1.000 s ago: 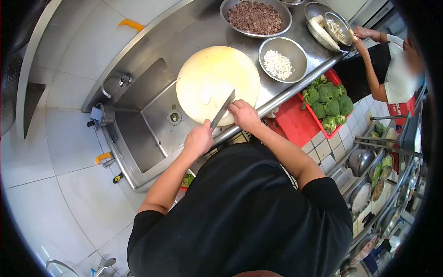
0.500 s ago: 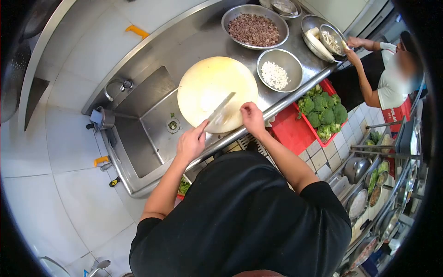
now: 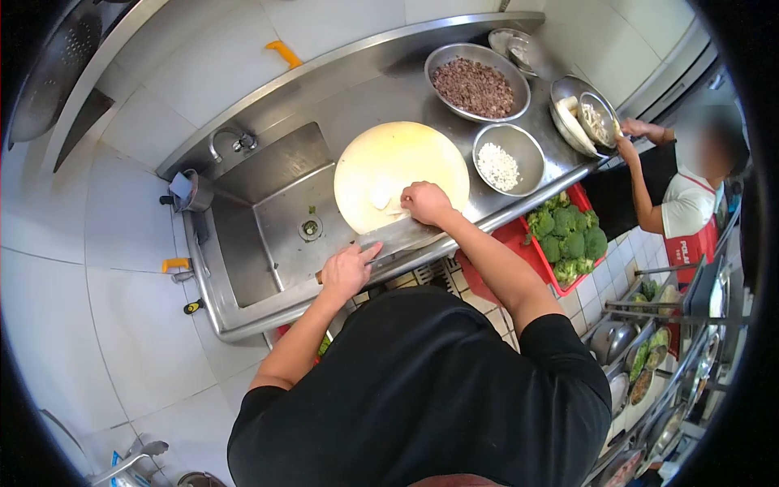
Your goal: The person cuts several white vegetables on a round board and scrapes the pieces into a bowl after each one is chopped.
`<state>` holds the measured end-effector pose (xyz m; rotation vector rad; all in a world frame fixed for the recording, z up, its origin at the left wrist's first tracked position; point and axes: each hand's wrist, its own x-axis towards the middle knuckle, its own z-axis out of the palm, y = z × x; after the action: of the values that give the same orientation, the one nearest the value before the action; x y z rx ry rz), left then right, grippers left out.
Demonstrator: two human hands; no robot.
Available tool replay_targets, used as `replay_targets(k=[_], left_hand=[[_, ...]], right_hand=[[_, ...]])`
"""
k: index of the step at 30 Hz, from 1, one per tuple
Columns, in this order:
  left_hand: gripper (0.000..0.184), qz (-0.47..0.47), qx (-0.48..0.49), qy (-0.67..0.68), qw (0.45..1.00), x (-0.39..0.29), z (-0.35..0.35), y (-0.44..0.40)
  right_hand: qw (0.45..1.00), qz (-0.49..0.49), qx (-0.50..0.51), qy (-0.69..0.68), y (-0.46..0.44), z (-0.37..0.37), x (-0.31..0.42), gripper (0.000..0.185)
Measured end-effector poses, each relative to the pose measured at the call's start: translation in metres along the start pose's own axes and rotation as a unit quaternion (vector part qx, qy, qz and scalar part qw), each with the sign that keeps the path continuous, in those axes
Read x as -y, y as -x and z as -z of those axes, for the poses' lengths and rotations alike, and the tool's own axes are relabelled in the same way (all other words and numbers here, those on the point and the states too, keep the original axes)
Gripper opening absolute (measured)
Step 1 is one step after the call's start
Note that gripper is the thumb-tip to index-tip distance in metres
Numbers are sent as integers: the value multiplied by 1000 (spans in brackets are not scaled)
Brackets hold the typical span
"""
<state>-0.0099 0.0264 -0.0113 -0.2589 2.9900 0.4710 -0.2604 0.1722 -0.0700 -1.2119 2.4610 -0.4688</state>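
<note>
My left hand [image 3: 346,272] is closed round the handle of a cleaver [image 3: 402,239], with a finger stretched towards the blade. The broad blade lies low over the near edge of a round, pale yellow cutting board [image 3: 398,150]. My right hand [image 3: 427,201] is on the board just beyond the blade, fingers curled in and pressed down. Some white food pieces [image 3: 380,199] lie at its fingertips; whatever the fingers grip is hidden. To the right of the board stands a steel bowl [image 3: 531,156] with small white diced bits [image 3: 497,166].
Left of the board is a steel sink [image 3: 280,243]. A bowl of brownish-red chopped food [image 3: 473,87] stands behind. At right, a co-worker's hands [image 3: 629,140] are at a bowl with long white pieces [image 3: 574,122]. A red crate of broccoli [image 3: 568,239] sits below the counter edge.
The cleaver has come down from its raised slant to the board's near edge. My right hand has moved in onto the white pieces. The camera view has shifted.
</note>
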Motion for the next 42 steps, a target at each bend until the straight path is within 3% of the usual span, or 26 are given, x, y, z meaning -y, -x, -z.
replay_targets(k=[3, 6, 8, 11, 15, 18, 21, 24, 27, 29, 30, 31, 32, 35, 38, 42], left_hand=[[58, -2, -2, 18, 1000, 0, 3, 5], [51, -2, 20, 47, 999, -9, 17, 6], [49, -10, 20, 82, 996, -2, 3, 6], [45, 10, 85, 141, 986, -14, 6, -2], [35, -28, 17, 210, 977, 10, -53, -21], [26, -32, 64, 250, 966, 35, -87, -41], [23, 115, 188, 373, 901, 12, -48, -38], [16, 145, 174, 440, 869, 9, -46, -39], [20, 134, 153, 393, 897, 16, -43, -45], [34, 69, 65, 326, 941, 49, -83, -57], [35, 76, 66, 322, 941, 43, -71, -59], [38, 151, 141, 331, 921, 21, -38, -61], [40, 155, 143, 329, 921, 18, -35, -63], [39, 75, 94, 247, 961, 35, -73, -75], [33, 102, 117, 210, 965, 2, -28, -67], [32, 115, 135, 189, 966, -6, -21, -65]], right_hand=[[991, 91, -88, 30, -30, -12, 8, 31], [979, 189, -43, 61, -50, -2, 23, 35], [976, 149, 48, 153, -65, -9, 29, 31], [968, 121, 5, 218, -78, -28, 24, 25], [985, 85, 25, 148, -62, -23, 24, 23], [990, 83, -26, 112, -58, -22, 16, 19], [995, 59, -81, -1, -47, 4, 16, 22], [989, 22, -119, -88, -24, 38, 14, 29], [981, 8, -165, -98, 10, 37, 6, 24], [974, 37, -196, -106, 22, 17, -9, 18], [965, 89, -207, -131, 32, 12, -12, 23], [969, 64, -214, -102, 39, -4, -17, 26], [971, 39, -224, -69, 44, -20, -23, 28], [981, 23, -179, -77, 61, -37, -23, 34], [983, 32, -155, -90, 77, -33, -20, 43], [980, 55, -162, -96, 98, -21, -12, 54]])
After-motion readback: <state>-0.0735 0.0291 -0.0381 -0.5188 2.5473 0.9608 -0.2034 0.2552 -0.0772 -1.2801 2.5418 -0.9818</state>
